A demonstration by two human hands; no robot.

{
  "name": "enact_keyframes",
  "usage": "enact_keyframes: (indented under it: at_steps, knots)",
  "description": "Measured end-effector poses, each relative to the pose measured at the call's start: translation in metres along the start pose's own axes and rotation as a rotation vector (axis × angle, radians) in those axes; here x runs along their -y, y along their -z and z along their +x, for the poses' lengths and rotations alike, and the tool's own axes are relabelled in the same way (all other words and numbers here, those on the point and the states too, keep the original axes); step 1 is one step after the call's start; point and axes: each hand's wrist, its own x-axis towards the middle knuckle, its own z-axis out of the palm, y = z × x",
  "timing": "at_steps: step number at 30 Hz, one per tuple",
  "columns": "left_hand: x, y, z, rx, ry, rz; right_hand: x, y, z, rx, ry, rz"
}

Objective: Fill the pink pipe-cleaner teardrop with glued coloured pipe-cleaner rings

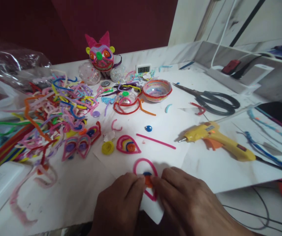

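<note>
Right in front of us, our left hand [121,200] and our right hand [184,196] come in from either side, fingers curled and bunched, their tips closed on an orange-and-blue fuzzy coil [148,181] between them. That coil sits inside a bright pink fuzzy teardrop outline [142,160], over a white sheet of paper [154,211]; our fingers hide part of both. Just beyond we've got a pink-rimmed teardrop with rainbow bands [124,145], a round yellow coil [107,148] just to its left, and a straight pink fuzzy stem [155,141] to its right. Over on the right lies a yellow glue gun [200,132], nozzle pointing left. A tangled heap of multicoloured fuzzy stems [76,95] fills the left, while black-handled scissors [203,95] lie beside a small striped bowl [157,98]. Farthest back, a colourful head with pink pointed ears [101,56] faces us.
</note>
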Motion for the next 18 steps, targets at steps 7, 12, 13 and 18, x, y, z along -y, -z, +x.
enact_keyframes:
  at_steps: [7, 12, 13, 18]
  knots:
    - [0.0, -0.001, 0.0, -0.058, -0.046, 0.077, -0.01, 0.011, 0.011, 0.066, 0.164, -0.123]
    - [0.006, 0.002, 0.003, 0.023, -0.023, -0.037, -0.017, 0.027, 0.027, 0.213, 0.254, -0.108]
    - [0.007, 0.004, 0.005, 0.065, -0.014, -0.064, -0.018, 0.03, 0.03, 0.232, 0.261, -0.101]
    - [0.015, 0.012, 0.013, 0.187, 0.027, -0.205, -0.019, 0.041, 0.043, 0.348, 0.251, -0.09]
